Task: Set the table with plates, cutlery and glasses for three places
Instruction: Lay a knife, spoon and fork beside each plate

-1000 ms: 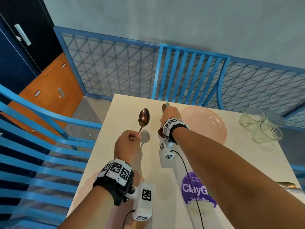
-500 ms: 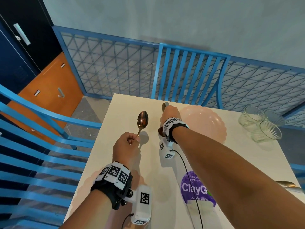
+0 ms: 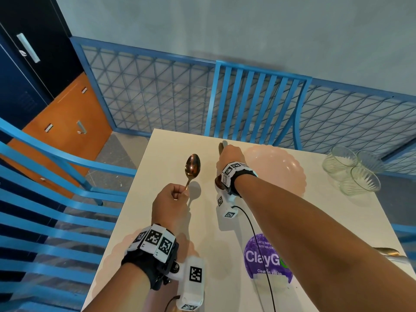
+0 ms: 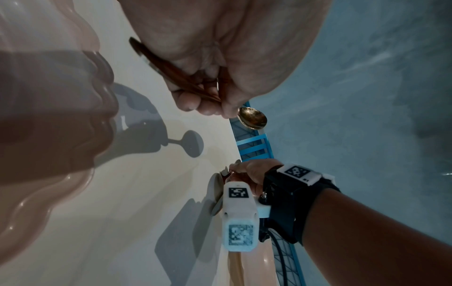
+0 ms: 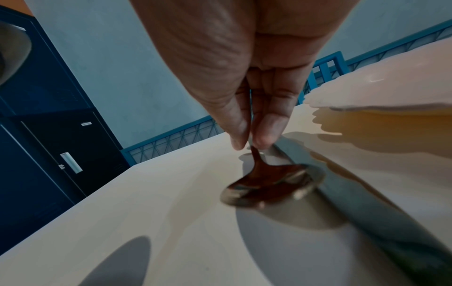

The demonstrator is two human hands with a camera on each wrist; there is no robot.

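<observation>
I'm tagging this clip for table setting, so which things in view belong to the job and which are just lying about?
Belongs to the job:
- spoon held by the left hand
- second spoon pinched by the right hand
- knife
- far pink plate
- near pink plate
- three glasses

Just lying about:
- purple sticker
- blue chairs

In the head view the near pink plate point(image 3: 108, 264) lies mostly hidden under the left hand point(image 3: 170, 204), lower left.
</observation>
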